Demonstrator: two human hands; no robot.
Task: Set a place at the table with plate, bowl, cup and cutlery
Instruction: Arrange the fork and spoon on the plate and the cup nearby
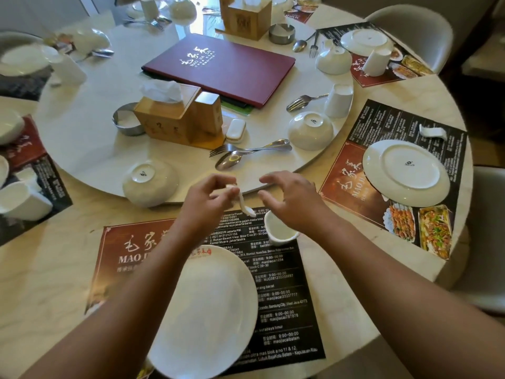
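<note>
A white ceramic spoon [244, 205] hangs from the left hand [210, 195], pinched by its handle between thumb and fingertips, its bowl end pointing down at the far edge of the placemat [284, 296]. Just right of that hand the cup [278, 228] stands upright on the mat's far part. The right hand [292, 198] hovers over it with fingers spread and loosely bent, gripping nothing — whether its heel touches the cup's rim I cannot tell.

Nearer the person than both hands, the plate [207, 305] lies face up on the mat, with a band of printed mat showing between plate and cup. Beyond and left of the left hand, a bowl [150, 183] sits upside down at the rim of the turntable [82, 149]. Straight beyond both hands a metal fork [221, 151] and metal spoon [228, 161] lie together near that rim — a strip of table [54, 269] separates it from the mat.
</note>
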